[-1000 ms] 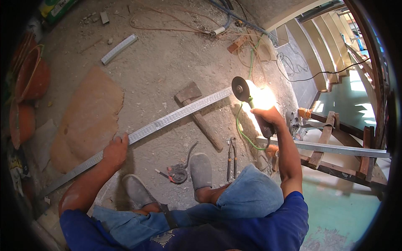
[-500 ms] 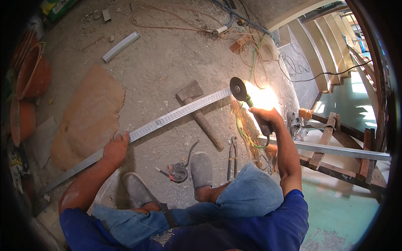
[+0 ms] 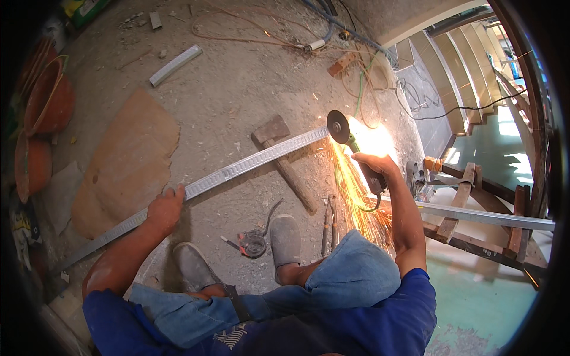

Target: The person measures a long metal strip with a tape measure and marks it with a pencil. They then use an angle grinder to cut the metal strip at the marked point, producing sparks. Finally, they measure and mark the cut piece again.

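My left hand [image 3: 166,209] is closed around a long, slotted metal channel [image 3: 252,161], which slants up to the right above the floor. My right hand [image 3: 380,165] grips an angle grinder [image 3: 373,180]. Its dark cutting disc [image 3: 338,126] meets the channel's far right end, beside a bright glare. A thick stream of orange sparks [image 3: 356,196] sprays down toward my right knee. Beneath the channel lies a sledgehammer [image 3: 297,184] with a wooden handle. Near my shoes are a tape measure [image 3: 252,244] and long-handled pincers [image 3: 329,225], partly behind sparks.
Orange tubs [image 3: 34,163] stand at the left by a torn brown sheet [image 3: 127,166]. A short channel offcut [image 3: 175,65] lies farther off. Cables [image 3: 255,37] and a brick [image 3: 342,64] are at the back. Rightward are a wooden frame [image 3: 460,204], another metal channel [image 3: 493,218] and stairs [image 3: 457,65].
The sparks have grown from a faint scatter to a dense stream falling toward my right leg. My hands, the grinder and the channel have hardly moved.
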### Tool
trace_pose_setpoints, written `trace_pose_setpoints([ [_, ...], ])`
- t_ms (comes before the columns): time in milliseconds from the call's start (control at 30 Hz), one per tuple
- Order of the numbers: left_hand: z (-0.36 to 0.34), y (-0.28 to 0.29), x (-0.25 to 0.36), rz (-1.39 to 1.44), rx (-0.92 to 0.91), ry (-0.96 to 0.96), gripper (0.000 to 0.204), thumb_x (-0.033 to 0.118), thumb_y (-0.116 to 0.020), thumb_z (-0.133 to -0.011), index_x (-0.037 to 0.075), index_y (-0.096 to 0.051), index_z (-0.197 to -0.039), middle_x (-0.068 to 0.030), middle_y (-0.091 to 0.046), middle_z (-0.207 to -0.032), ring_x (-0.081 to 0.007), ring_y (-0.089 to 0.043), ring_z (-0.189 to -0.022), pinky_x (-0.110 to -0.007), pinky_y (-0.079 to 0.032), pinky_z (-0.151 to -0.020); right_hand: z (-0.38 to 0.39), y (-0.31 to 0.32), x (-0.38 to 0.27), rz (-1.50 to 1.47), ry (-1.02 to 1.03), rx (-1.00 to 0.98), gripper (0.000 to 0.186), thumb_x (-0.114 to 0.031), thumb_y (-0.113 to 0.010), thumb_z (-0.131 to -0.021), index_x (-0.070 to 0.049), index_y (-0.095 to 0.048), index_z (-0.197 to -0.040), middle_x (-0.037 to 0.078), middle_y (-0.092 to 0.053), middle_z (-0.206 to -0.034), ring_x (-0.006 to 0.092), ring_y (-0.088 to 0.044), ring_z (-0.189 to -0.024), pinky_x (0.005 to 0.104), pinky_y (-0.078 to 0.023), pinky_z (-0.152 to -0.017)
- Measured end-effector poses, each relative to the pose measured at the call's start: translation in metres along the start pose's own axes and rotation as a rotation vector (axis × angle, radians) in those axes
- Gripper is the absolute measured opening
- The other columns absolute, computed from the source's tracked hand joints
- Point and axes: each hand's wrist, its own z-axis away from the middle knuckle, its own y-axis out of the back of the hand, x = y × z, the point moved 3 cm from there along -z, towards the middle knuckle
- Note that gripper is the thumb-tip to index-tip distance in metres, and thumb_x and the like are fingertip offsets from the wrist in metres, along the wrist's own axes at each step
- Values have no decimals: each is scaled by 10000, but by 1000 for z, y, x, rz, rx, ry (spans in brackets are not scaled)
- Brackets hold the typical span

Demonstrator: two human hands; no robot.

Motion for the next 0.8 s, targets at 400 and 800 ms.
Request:
trace_pose_setpoints([
  [400,-5,-8,-4,7,13,10,547,202,-577,-949,87,-398,-1453,-183,-602,-1121,-384,-669,-908,-495,-550,-765,3,4,-4,48,-33,-68,557,-625,-753,-740,-74,-689,-791,49,-642,-712,166,-565,-576,336,-455,-563],
  [800,-4,-5,-3,28,7,9,545,181,-557,-940,95,-406,-1457,-198,-598,-1131,-398,-674,-912,-507,-550,-757,-15,2,4,-33,-43,-89,504,-580,-775,-760,-87,-670,-777,35,-611,-681,163,-530,-556,341,-425,-533],
])
